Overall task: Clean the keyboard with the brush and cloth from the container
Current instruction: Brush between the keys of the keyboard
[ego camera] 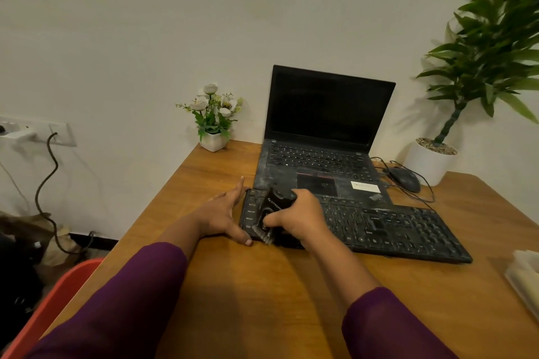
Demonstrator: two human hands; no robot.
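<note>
Purple sleeves (131, 300) nearest, two of them. Right grip (294, 218) is clenched round the one brush (275, 204), bristles down on the left end of the single keyboard (393, 230). Its long axis runs off rightward, so I'd guess the sweep goes that way. Left grip (224, 213), fingers straight, braces that end. One laptop (320, 160) sits behind.
</note>
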